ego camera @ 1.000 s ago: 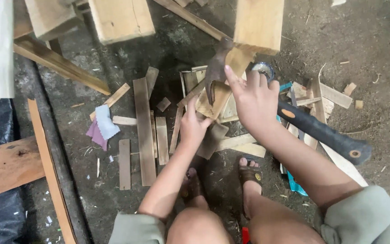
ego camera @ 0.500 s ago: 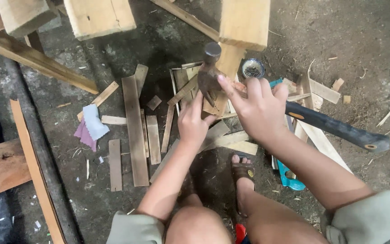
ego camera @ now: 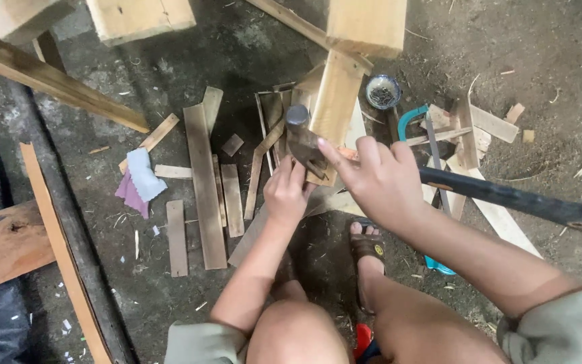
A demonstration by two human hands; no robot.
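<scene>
Pale offcut wooden slats (ego camera: pixel 205 182) lie flat on dirt floor (ego camera: pixel 540 40) at left, untouched. Centre: left hand (ego camera: pixel 287 192) curled round head of dark steel claw hammer (ego camera: pixel 302 145), claw set against foot of upright pale wooden post (ego camera: pixel 335 108). Right hand (ego camera: pixel 380 182) closed over hammer neck, black handle (ego camera: pixel 513 200) trailing right. Best form, by my read: keep claw seated flat, lever slow, fingers clear of pinch point. Small round tin of nails (ego camera: pixel 382 92) sits just beyond post; blue-handled saw (ego camera: pixel 432 155) under handle.

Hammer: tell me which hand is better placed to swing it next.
Right. The right hand grips the hammer just behind its head, handle trailing to that side; the left hand only rests fingertips by the claw.
</scene>
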